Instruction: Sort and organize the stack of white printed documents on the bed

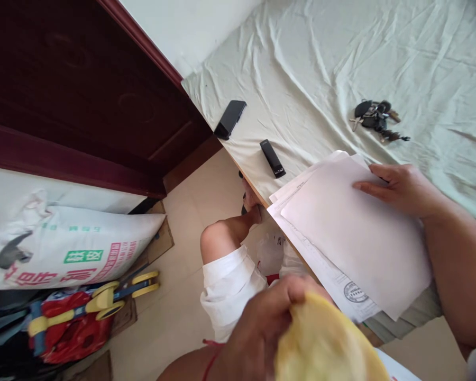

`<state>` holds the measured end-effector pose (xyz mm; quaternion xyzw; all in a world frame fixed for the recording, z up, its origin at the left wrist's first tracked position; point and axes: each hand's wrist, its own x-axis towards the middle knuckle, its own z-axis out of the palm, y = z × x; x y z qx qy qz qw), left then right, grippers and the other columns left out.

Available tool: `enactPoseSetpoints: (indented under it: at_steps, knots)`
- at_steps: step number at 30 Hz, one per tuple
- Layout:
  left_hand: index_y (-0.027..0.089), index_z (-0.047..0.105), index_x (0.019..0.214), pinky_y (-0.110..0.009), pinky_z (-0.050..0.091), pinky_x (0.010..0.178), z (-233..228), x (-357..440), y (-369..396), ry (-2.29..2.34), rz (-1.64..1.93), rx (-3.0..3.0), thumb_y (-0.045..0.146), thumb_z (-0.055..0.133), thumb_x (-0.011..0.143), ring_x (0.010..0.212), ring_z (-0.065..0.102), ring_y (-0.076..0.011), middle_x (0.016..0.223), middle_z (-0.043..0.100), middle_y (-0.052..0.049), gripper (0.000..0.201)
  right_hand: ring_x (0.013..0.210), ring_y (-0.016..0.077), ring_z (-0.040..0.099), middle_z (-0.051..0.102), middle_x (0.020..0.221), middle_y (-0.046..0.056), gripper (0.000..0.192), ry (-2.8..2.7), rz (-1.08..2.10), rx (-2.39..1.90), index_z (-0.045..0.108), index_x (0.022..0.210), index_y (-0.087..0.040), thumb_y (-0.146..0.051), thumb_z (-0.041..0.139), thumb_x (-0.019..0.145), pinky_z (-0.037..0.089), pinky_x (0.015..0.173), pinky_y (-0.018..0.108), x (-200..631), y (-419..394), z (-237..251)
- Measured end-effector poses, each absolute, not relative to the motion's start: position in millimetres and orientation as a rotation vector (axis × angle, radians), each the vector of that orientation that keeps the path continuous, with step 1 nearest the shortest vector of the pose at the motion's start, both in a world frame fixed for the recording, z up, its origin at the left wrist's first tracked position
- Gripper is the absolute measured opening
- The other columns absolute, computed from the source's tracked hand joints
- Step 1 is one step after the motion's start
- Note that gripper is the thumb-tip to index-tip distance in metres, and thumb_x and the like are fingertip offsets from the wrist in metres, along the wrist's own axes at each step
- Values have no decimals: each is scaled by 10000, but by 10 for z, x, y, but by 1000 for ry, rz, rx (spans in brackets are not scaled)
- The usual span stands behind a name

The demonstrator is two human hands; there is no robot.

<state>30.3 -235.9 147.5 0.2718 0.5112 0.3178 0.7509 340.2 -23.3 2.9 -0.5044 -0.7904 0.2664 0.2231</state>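
**Paper stack pinned at bed edge**

Bed (341, 63) spans 12 to 3 o'clock. Paper stack (353, 238) overhangs its edge, uneven, squaring unfinished. Right hand (400, 188) presses flat on it; left hand (262, 328) at 6 o'clock grips yellow cloth (325, 344)

The person wears white shorts (226, 286) with a loose, creased hem ending above the bare knee. A thin red string (212, 357) circles the left wrist, just behind the left hand (262, 328). The right hand (400, 188) and its forearm are bare, with no sleeve, watch or ring visible. Both hands are ungloved.
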Motion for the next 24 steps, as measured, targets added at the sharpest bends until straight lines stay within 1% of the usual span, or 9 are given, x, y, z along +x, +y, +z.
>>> enactPoseSetpoints:
  at_steps: [2, 4, 8, 12, 15, 18, 19, 22, 24]
  knots:
    - [219, 658, 946, -259, 404, 613, 1302, 223, -2196, 1172, 582, 638, 488, 796, 746, 665, 472, -112, 778, 550, 0, 362, 552, 109, 358, 373, 609, -47, 459, -2214, 723, -1337, 354, 681, -241, -516, 598, 956, 308, 575, 302, 3407, -225, 32]
    - [198, 658, 1065, -263, 400, 660, 1080, 91, -2179, 1271, 386, 827, 363, 854, 622, 740, 480, -129, 843, 576, -1, 511, 600, 114, 394, 413, 681, -27, 448, -2252, 717, -1261, 357, 685, -234, -492, 585, 971, 330, 611, 299, 3406, -221, 50]
    - [143, 622, 1081, -270, 381, 687, 655, -171, -2423, 1423, 320, 882, 519, 753, 762, 786, 460, -136, 875, 539, -11, 510, 619, 111, 395, 453, 744, -10, 450, -2254, 720, -1234, 338, 680, -225, -463, 570, 983, 329, 620, 297, 3409, -221, 56]
    - [136, 600, 1174, -285, 414, 752, 526, -230, -2583, 1392, 394, 802, 622, 765, 744, 856, 518, -161, 964, 593, -45, 669, 599, 118, 396, 482, 727, -7, 403, -2252, 707, -1344, 418, 698, -218, -469, 564, 978, 338, 615, 301, 3403, -195, -20]
    - [151, 580, 1240, -304, 452, 795, 583, -183, -2553, 1376, 457, 777, 582, 809, 712, 911, 573, -191, 1031, 636, -75, 719, 749, 189, 550, 619, 884, 60, 296, -2284, 572, -1464, 611, 925, -205, -500, 589, 953, 426, 708, 331, 3366, -207, 43]
    - [187, 549, 1299, -331, 486, 852, 652, -122, -2479, 1363, 552, 817, 484, 828, 716, 976, 610, -217, 1120, 651, -97, 711, 1112, 339, 610, 662, 1203, 177, 485, -2219, 318, -1478, 622, 1307, -177, -524, 601, 969, 477, 931, 465, 3309, -364, 364]
    - [206, 528, 1328, -337, 494, 865, 672, -96, -2453, 1361, 578, 845, 442, 833, 714, 989, 616, -220, 1142, 647, -96, 725, 1095, 336, 633, 673, 1191, 169, 495, -2164, 302, -1449, 620, 1339, -189, -523, 613, 974, 491, 936, 477, 3288, -458, 511]
    - [261, 435, 1408, -322, 501, 837, 722, 16, -2369, 1331, 642, 934, 362, 862, 671, 955, 621, -202, 1141, 624, -68, 857, 1009, 268, 701, 715, 1164, 76, 437, -2158, 622, -1157, 626, 1348, -329, -504, 689, 953, 558, 907, 417, 3201, -824, 900]
    - [273, 391, 1425, -292, 487, 771, 752, 109, -2307, 1286, 671, 977, 397, 895, 639, 877, 596, -170, 1085, 609, -42, 943, 1068, 259, 708, 708, 1248, 46, 635, -2213, 1048, -946, 523, 1484, -397, -537, 747, 906, 606, 870, 369, 3109, -1078, 998]
